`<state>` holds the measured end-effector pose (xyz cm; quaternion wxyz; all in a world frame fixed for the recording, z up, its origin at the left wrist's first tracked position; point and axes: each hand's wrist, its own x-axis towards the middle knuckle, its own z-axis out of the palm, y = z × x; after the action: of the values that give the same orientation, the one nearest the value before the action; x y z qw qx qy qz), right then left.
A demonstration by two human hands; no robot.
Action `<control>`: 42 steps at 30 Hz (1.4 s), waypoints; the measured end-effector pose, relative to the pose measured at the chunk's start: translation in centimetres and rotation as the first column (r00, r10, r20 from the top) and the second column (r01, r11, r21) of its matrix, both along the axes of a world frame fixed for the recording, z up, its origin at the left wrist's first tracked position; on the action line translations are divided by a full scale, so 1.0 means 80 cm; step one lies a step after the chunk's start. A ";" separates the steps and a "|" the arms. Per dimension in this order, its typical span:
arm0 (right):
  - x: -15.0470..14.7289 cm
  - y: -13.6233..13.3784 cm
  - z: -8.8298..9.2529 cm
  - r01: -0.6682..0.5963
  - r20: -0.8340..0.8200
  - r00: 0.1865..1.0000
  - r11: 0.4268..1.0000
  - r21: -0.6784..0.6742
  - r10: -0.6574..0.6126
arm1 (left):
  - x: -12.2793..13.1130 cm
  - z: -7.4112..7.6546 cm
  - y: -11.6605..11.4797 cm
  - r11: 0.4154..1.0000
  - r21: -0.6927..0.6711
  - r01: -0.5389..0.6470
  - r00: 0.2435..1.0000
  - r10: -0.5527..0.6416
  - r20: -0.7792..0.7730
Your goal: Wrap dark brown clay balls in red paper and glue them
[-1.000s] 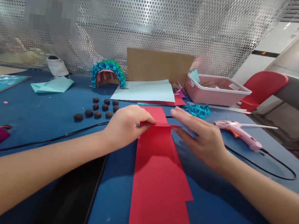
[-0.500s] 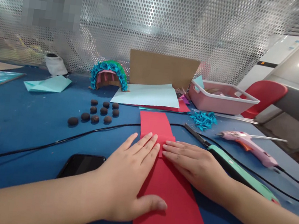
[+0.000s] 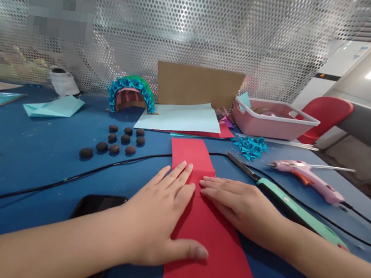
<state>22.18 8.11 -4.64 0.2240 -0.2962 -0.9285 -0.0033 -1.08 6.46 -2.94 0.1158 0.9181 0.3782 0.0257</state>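
Note:
A long strip of red paper [image 3: 204, 271] lies on the blue table and runs away from me, with a raised or folded band across it near my fingertips. Across its left edge my left hand [image 3: 158, 217] lies flat, thumb stretched over the paper. From the other side my right hand [image 3: 245, 206] presses its extended fingers onto the same band. Neither hand grips anything. Just right of my right hand is a utility cutter [image 3: 293, 205] with a green and black handle. Partly under my left forearm sits a black phone [image 3: 100, 203].
Several dark round pellets [image 3: 125, 139] lie left of the paper, near a black cable [image 3: 63, 181]. A pink glue gun [image 3: 313, 177], blue paper scraps [image 3: 251, 147] and a pink basket [image 3: 272, 126] are at right. Behind stand a blue-fringed arch [image 3: 149, 100] and a cardboard sheet [image 3: 199, 88].
Both hands stay on the red paper, with my left index finger now more bent. The whole view has shifted slightly.

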 end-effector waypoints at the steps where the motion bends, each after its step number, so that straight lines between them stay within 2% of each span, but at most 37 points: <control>1: 0.000 0.000 0.000 0.000 -0.007 1.000 1.000 -0.003 0.000 | 0.001 0.001 0.001 1.000 -0.008 0.001 1.000 -0.001 -0.001; 7: 0.000 -0.002 -0.002 0.013 -0.033 0.999 1.000 0.007 -0.013 | 0.002 0.005 0.001 0.998 -0.060 -0.026 1.000 0.025 -0.017; 17: 0.002 0.000 -0.005 0.011 -0.091 0.996 1.000 -0.028 -0.014 | 0.001 -0.009 0.003 1.000 -0.019 -0.014 1.000 0.014 -0.003; 25: 0.001 -0.005 0.004 0.043 -0.112 0.992 0.995 -0.089 -0.053 | 0.002 -0.003 0.002 0.998 -0.065 -0.018 0.999 0.015 -0.042; 30: -0.001 -0.011 0.009 0.090 -0.199 0.971 0.976 -0.196 -0.130 | 0.004 0.004 0.002 0.996 -0.089 -0.022 0.998 0.018 -0.052; 35: 0.002 -0.005 0.005 0.263 -0.293 0.902 0.941 -0.212 -0.318 | 0.007 0.012 0.002 0.988 -0.149 -0.040 0.996 0.027 -0.087; 38: 0.003 0.000 0.002 0.291 -0.249 0.915 0.947 -0.139 -0.318 | 0.007 0.015 0.001 0.987 -0.152 -0.047 0.995 0.032 -0.096; 42: 0.001 0.001 -0.001 0.256 -0.076 0.963 0.965 -0.059 -0.260 | 0.007 0.017 0.000 0.990 -0.131 -0.054 0.996 0.044 -0.081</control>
<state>22.30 8.17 -4.69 0.2526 -0.4198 -0.8718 0.0026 -0.52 6.43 -1.57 0.1613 0.8991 0.4057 -0.0326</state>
